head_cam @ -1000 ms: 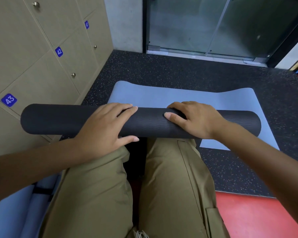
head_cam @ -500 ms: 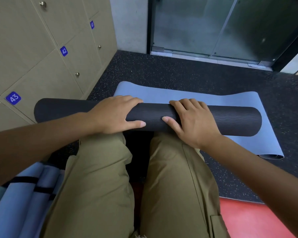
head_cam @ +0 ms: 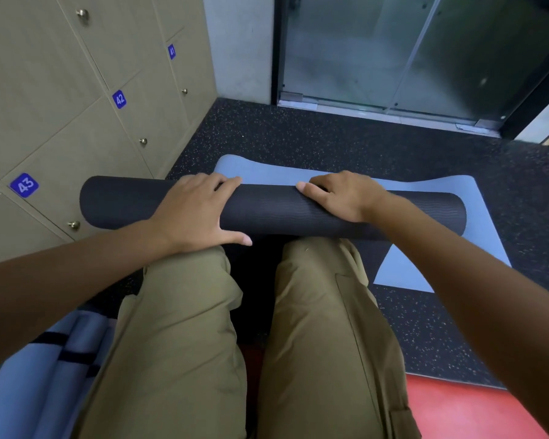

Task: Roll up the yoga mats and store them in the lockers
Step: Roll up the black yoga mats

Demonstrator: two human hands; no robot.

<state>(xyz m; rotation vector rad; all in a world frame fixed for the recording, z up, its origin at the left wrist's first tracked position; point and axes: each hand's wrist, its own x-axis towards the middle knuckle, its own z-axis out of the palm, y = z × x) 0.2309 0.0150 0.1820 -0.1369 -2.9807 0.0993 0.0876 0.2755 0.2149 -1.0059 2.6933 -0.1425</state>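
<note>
The person kneels on the dark speckled rubber floor (head_cam: 298,137), and both hands lie on top of a thick black ribbed foam roll (head_cam: 267,207), the rolled part of a yoga mat whose pale blue unrolled stretch (head_cam: 425,188) lies flat ahead of the knees. The left hand (head_cam: 194,213) rests spread, palm down, thumb out toward the knee; the right hand (head_cam: 336,194) has its fingers curled over the far side of the roll. To roll well, both hands should likely push forward evenly, so that the ends stay flush and the coil stays tight. The roll looks firm and even, with its left end close to the beige numbered lockers (head_cam: 76,122). Strapped blue rolled mats (head_cam: 45,359) lie beside the left thigh.
</note>
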